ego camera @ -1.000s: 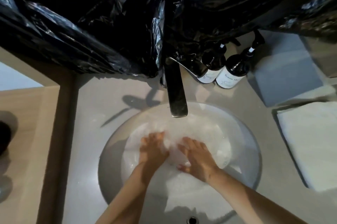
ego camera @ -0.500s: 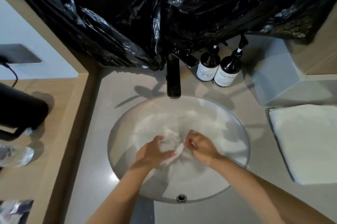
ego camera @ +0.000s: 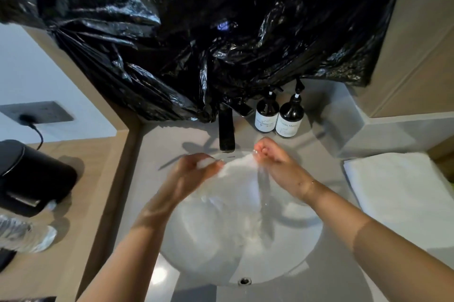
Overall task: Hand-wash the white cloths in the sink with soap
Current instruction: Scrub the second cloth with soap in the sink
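White cloth (ego camera: 242, 173) is up out of the water, stretched between both hands above the round sink (ego camera: 304, 247), just below the black faucet (ego camera: 226, 129). It hangs down in a wet sheet, and a thin stream of water (ego camera: 264, 193) runs off its right side into the basin. More white fabric seems to lie in the bowl underneath, though blur makes it hard to separate from the porcelain.

Left hand (ego camera: 194, 173) grips the cloth's left upper edge, fingers curled round a bunched bit of it, thumb on top. Right hand (ego camera: 277, 161) holds the right upper corner, fingertips (ego camera: 260, 151) drawn together and pinching the fabric, close to the faucet's spout. Both forearms reach in from the near edge, bare.

Behind the sink, two dark pump bottles (ego camera: 278, 114) with white labels stand side by side on the grey counter (ego camera: 152, 154), just right of the faucet. Crumpled black plastic sheeting (ego camera: 196, 31) drapes across the wall above them, its lower edge touching the faucet's base. On the right of the counter lies a folded white towel (ego camera: 403, 201). Off to the left, on a wooden surface, sits a black appliance (ego camera: 32, 176), with a cord plugged into a wall socket (ego camera: 27, 118) behind it.
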Demonstrator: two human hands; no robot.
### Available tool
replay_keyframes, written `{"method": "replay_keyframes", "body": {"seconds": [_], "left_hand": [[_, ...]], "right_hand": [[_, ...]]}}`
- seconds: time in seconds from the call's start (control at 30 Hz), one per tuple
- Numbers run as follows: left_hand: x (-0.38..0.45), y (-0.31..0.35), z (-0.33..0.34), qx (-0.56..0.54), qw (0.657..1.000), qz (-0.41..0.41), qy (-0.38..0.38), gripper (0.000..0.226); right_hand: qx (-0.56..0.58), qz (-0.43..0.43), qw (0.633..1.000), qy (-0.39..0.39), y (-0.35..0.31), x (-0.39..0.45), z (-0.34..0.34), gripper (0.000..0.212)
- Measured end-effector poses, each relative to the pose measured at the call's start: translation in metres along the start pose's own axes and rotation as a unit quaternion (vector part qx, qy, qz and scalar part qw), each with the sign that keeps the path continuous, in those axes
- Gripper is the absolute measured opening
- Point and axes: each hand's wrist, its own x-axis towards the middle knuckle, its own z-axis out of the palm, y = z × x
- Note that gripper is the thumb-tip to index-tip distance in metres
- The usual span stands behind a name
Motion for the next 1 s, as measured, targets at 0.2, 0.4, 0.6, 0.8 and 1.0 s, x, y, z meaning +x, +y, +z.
{"method": "replay_keyframes", "body": {"seconds": [0.2,0.4,0.6,0.8,1.0], "left_hand": [[0.0,0.054,-0.043,0.004,0.995,0.097,0.009,0.064],[-0.001,0.059,-0.061,0.135,0.983,0.121,-0.015,0.061],[0.006,-0.003,-0.013,0.275,0.961,0.028,0.029,0.055],[-0.006,-0.078,0.059,0.361,0.932,0.037,0.018,0.035],[-0.01,-0.109,0.102,0.332,0.934,-0.012,-0.131,0.038]], "right_hand": [[0.044,-0.1,0.993,0.034,-0.072,0.008,-0.02,0.019],[0.002,-0.139,0.988,0.068,-0.082,0.009,-0.037,0.017],[-0.067,-0.062,0.995,0.047,0.003,0.009,-0.017,0.017],[-0.301,0.016,0.953,-0.013,0.106,-0.004,0.013,0.019],[-0.372,0.052,0.918,-0.13,0.16,-0.021,0.033,0.061]]}}
